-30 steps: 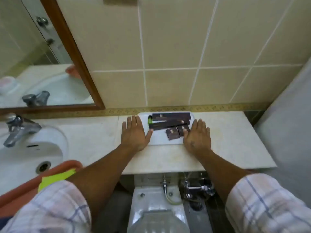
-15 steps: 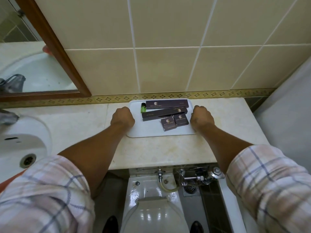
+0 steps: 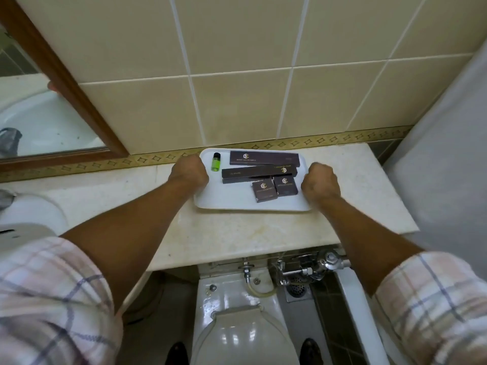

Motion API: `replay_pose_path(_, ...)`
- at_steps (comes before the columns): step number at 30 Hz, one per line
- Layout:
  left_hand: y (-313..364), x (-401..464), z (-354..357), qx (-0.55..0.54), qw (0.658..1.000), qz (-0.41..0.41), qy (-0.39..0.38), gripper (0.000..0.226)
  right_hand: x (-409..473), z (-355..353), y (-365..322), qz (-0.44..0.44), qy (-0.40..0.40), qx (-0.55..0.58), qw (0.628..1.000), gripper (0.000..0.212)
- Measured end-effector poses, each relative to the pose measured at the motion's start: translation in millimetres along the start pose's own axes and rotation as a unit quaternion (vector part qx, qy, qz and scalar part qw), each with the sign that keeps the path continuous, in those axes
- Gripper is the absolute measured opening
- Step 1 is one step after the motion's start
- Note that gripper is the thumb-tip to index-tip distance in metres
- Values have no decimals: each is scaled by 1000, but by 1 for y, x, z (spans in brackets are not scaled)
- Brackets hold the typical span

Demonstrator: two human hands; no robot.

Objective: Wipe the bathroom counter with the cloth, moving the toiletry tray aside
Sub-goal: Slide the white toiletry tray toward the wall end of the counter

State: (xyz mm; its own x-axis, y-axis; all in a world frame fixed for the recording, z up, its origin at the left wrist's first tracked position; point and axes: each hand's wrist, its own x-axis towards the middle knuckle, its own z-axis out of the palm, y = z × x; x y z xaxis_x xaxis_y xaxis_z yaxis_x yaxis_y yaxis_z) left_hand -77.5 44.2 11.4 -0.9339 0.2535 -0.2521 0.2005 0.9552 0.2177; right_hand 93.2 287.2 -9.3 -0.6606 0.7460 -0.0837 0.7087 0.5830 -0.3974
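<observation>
A white toiletry tray [image 3: 229, 201] lies on the cream marble counter [image 3: 237, 233], against the tiled wall. On it are a small green bottle [image 3: 216, 162] and several dark brown boxes [image 3: 263, 158]. My left hand [image 3: 188, 173] is curled around the tray's left edge. My right hand [image 3: 320, 181] grips its right edge the same way. The tray's front rim looks slightly raised off the counter. No cloth is in view.
A white sink [image 3: 29, 219] sits at the left under a wood-framed mirror [image 3: 47, 106]. Below the counter's front edge are a toilet [image 3: 237, 325] and chrome valves [image 3: 305, 270]. A grey wall panel [image 3: 442, 143] bounds the counter on the right.
My hands went from flat on the counter beside the tray to closed on its two side edges. My head moved right and down, so the orange basin and cloth left the view.
</observation>
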Motion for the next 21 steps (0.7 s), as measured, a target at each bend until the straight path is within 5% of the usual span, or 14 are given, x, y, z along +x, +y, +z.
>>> replay_pose_path(4,56,0,0,30,997,68,3,19,-36,-31,50,62,33,84,994,8)
replay_pose_path(9,153,-2,20,98,978,185,-8,29,-89,-58,114,127,94,174,972,28)
replay_pose_path(15,273,-3,59,155,931,330,21,32,-113,-49,166,318,177,297,883,23)
replay_pose_path(21,348,7,91,215,883,412,61,28,-100,-37,180,380,219,384,813,10)
